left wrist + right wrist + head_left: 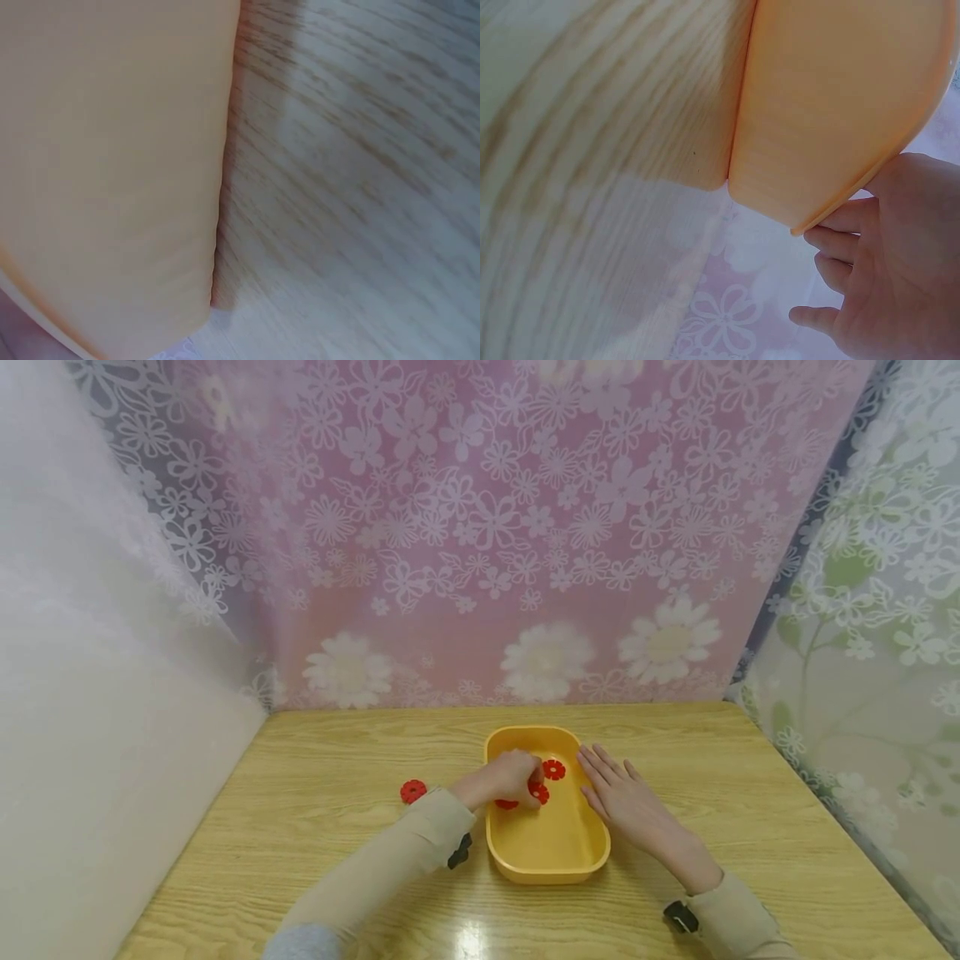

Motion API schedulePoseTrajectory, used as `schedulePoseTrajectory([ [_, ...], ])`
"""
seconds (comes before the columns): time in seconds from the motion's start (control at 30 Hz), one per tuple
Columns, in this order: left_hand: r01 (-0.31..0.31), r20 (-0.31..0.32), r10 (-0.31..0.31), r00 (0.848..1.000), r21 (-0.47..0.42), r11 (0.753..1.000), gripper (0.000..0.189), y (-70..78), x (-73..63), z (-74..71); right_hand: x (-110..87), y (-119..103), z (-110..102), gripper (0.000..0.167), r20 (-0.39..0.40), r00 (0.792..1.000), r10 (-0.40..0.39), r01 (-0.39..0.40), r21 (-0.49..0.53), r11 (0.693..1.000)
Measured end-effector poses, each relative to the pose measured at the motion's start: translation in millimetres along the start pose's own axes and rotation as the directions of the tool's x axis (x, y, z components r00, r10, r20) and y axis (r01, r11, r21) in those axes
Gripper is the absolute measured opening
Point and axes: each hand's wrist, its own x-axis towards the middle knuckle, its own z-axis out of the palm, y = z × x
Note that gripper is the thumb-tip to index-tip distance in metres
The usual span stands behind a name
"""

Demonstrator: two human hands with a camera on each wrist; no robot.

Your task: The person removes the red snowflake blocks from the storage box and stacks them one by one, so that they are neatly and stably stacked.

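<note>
A yellow plastic tub (551, 852) stands on the table, with several red flower-shaped discs inside, among them one lying flat (554, 769). My left hand (513, 775) reaches over the tub's left rim. Its thumb and curled fingers pinch a red flower-shaped disc (540, 792); the hand partly hides it. Under that hand another red disc (507, 804) shows in part. My right hand (626, 797) rests with straight fingers against the tub's right rim; the right wrist view shows its fingers (836, 244) touching the rim from outside. Only the tub's outer wall (112, 180) and tabletop appear in the left wrist view.
One more red flower-shaped disc (413, 791) lies on the wooden table (322, 785) left of the tub, close to my left forearm. Behind the table hangs a pink flowered curtain (465, 568). Pale coverings flank both sides.
</note>
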Motion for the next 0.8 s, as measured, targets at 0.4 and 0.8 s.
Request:
schedulePoseTrajectory([
  [0.4, -0.064, -0.062, 0.062, 0.996, -0.025, 0.998, 0.039, -0.5, -6.1, -4.2, 0.0, -1.7, 0.3, 0.056, 0.023, 1.0, 0.018, -0.018, -0.009, 1.0],
  [0.8, -0.154, -0.185, 0.129, 0.974, -0.123, 0.981, 0.04, -7.5, -26.2, -27.5, 0.1, -3.6, -3.3, 0.056, 0.038, 0.999, 0.031, -0.031, -0.012, 0.999],
])
